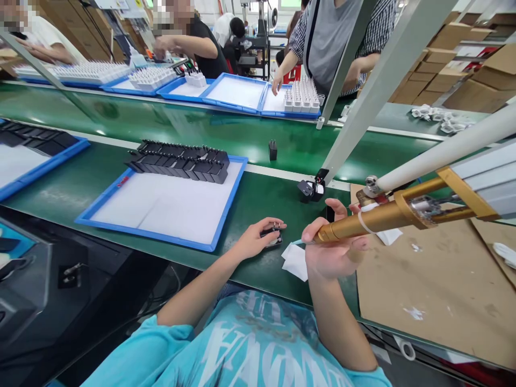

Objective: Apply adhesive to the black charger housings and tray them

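My left hand (255, 240) rests on the green belt, fingers curled around a small black plug adapter (271, 236) with metal prongs up. My right hand (334, 248) is wrapped round the gold barrel of a hanging power screwdriver (379, 217), its tip pointing left toward the adapter. A small white paper slip (295, 262) lies on the belt between my hands. A blue tray (161, 207) with rows of black adapters (179, 161) at its far end sits to the left of my left hand.
A lone black adapter (273, 150) stands on the belt. A black fixture (311, 188) sits by a slanted white post (363, 91). A cardboard sheet (435, 285) lies at right. Across the belt, other people work at blue trays of white parts (301, 97).
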`<action>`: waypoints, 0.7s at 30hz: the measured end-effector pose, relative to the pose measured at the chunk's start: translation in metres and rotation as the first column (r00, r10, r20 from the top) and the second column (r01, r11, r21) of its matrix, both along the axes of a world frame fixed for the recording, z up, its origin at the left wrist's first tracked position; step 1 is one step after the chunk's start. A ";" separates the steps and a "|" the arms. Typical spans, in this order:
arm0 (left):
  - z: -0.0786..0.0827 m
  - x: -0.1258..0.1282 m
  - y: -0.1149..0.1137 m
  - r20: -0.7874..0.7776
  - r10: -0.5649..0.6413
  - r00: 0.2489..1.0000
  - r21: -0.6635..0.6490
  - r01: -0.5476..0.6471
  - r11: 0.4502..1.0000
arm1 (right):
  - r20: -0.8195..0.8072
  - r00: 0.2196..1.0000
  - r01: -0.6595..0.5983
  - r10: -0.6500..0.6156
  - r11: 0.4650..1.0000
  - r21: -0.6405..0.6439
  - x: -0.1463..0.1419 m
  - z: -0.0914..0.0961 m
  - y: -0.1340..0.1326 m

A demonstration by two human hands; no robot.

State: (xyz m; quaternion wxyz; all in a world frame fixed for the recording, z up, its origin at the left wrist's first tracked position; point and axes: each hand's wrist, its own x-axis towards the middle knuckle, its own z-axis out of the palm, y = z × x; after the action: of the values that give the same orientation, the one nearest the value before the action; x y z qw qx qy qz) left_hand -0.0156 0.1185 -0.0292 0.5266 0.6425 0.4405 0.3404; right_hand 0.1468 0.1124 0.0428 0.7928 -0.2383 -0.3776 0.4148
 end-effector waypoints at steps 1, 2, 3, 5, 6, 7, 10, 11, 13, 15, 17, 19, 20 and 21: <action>-0.001 0.001 0.001 0.009 0.009 1.000 0.021 -0.009 1.000 | 0.000 1.000 -0.004 0.004 1.000 -0.001 0.001 0.000 0.000; -0.002 0.001 0.001 -0.024 0.032 0.999 0.071 -0.030 0.997 | 0.000 1.000 -0.008 0.008 1.000 -0.001 0.001 -0.001 0.000; -0.001 0.001 0.000 -0.090 0.063 0.994 0.148 -0.049 0.988 | 0.001 1.000 -0.013 0.013 1.000 -0.001 0.002 -0.002 0.000; 0.004 -0.001 -0.005 -0.255 0.117 0.960 0.331 -0.027 0.943 | 0.001 1.000 -0.021 0.021 1.000 0.014 0.003 -0.003 0.000; 0.008 -0.003 -0.008 -0.328 0.126 0.936 0.400 0.016 0.917 | -0.003 1.000 -0.025 0.025 0.999 0.023 0.004 -0.004 0.000; 0.012 -0.004 -0.011 -0.390 0.126 0.912 0.443 0.066 0.894 | -0.010 1.000 -0.028 0.029 0.999 0.029 0.004 -0.005 0.000; 0.018 -0.005 -0.018 -0.493 0.159 0.855 0.499 0.129 0.857 | -0.021 0.999 -0.038 0.039 0.999 0.031 0.006 -0.007 0.000; 0.018 -0.003 -0.020 -0.507 0.189 0.841 0.515 0.120 0.849 | -0.020 0.999 -0.037 0.037 0.999 0.026 0.006 -0.008 0.000; 0.014 0.001 -0.023 -0.505 0.258 0.823 0.547 0.074 0.834 | -0.015 0.999 -0.034 0.035 0.999 0.019 0.007 -0.009 0.000; 0.009 0.006 -0.027 -0.475 0.317 0.821 0.572 0.013 0.820 | -0.014 0.999 -0.032 0.032 0.999 0.010 0.008 -0.009 0.000; 0.004 0.011 -0.029 -0.430 0.358 0.829 0.582 -0.049 0.812 | -0.012 0.999 -0.034 0.034 0.999 0.002 0.008 -0.009 -0.001; 0.001 0.015 -0.030 -0.380 0.374 0.846 0.584 -0.094 0.806 | -0.018 0.999 -0.043 0.043 0.999 0.010 0.009 -0.009 -0.001; 0.000 0.016 -0.030 -0.358 0.371 0.857 0.583 -0.105 0.806 | -0.026 0.998 -0.051 0.052 0.999 0.018 0.009 -0.009 -0.001; 0.000 0.017 -0.029 -0.348 0.360 0.865 0.580 -0.103 0.808 | -0.035 0.997 -0.061 0.062 0.998 0.030 0.009 -0.009 -0.001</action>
State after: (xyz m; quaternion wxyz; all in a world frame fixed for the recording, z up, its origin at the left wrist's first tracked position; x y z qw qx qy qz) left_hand 0.0013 0.0899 -0.0295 0.1614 0.7644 0.5105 0.3592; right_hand 0.1558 0.1110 0.0339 0.7897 -0.2077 -0.3766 0.4375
